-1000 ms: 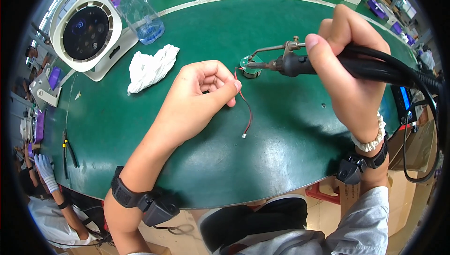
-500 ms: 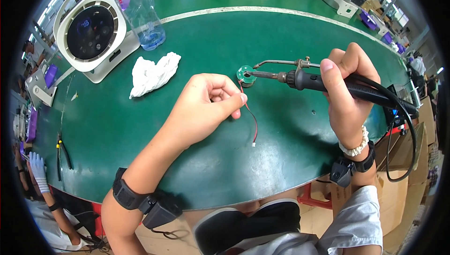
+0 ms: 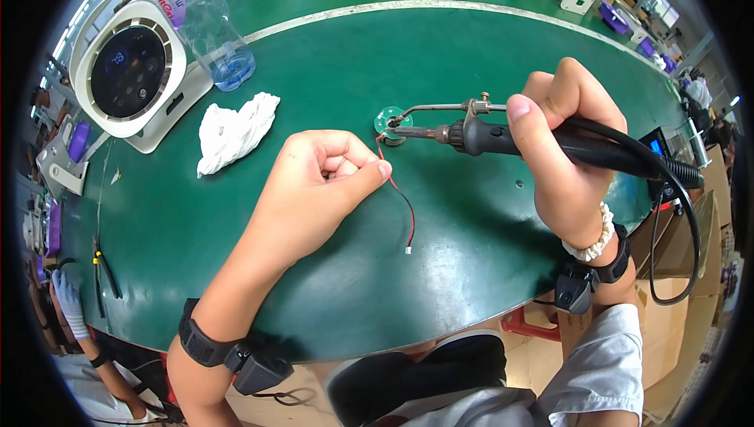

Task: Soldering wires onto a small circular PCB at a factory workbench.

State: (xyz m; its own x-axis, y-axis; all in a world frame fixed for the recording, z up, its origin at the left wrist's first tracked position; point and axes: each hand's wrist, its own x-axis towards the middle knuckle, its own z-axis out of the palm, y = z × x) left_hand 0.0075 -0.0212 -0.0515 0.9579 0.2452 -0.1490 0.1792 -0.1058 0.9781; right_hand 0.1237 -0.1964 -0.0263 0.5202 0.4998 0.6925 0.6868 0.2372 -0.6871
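My right hand (image 3: 561, 140) grips a black soldering iron (image 3: 491, 138) that has a thin metal feed tube fixed above it. The iron's tip reaches a small round green circuit board (image 3: 385, 119), which sits on a short base. From the board runs a thin red and black wire (image 3: 407, 205) with a small white connector at its loose end. My left hand (image 3: 326, 179) pinches this wire between thumb and forefinger, close to the board. The exact contact between tip, wire and board is too small to make out.
On the green table (image 3: 330, 301) a white fan-like device (image 3: 129, 73) stands at the left by a clear plastic bottle (image 3: 216, 42). Nearby lie a crumpled white cloth (image 3: 236, 132) and black-and-yellow pliers (image 3: 102, 274). The iron's black cable (image 3: 695, 246) loops at the right.
The soldering iron's tip and feed tube now come closer together over the board. The whole scene has shifted slightly left in the picture; my left hand still pinches the wire.
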